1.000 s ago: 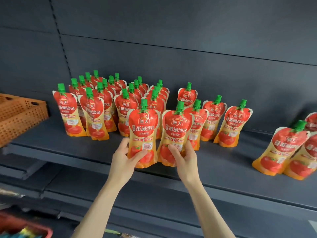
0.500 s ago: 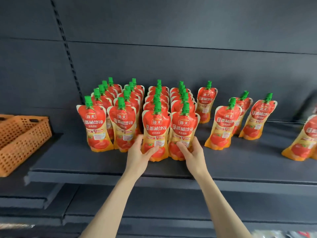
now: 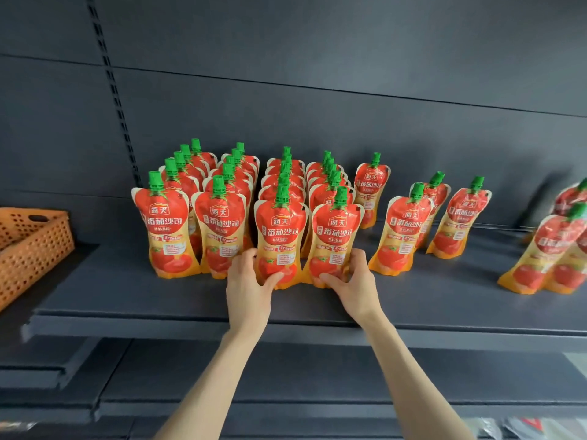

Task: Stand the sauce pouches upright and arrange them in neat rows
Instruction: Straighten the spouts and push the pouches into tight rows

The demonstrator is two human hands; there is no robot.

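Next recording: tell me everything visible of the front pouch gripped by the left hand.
The front pouch is a glossy, flexible stand-up sachet: red top with white lettering, yellow-orange base picturing a tomato, green screw cap. It stands upright on the dark shelf, heading the third row from the left. The left hand grips its lower part, thumb across the front; the neighbouring pouch at its right appears to touch it.

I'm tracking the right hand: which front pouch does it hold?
The fourth pouch from the left in the front row; the right hand grips its base.
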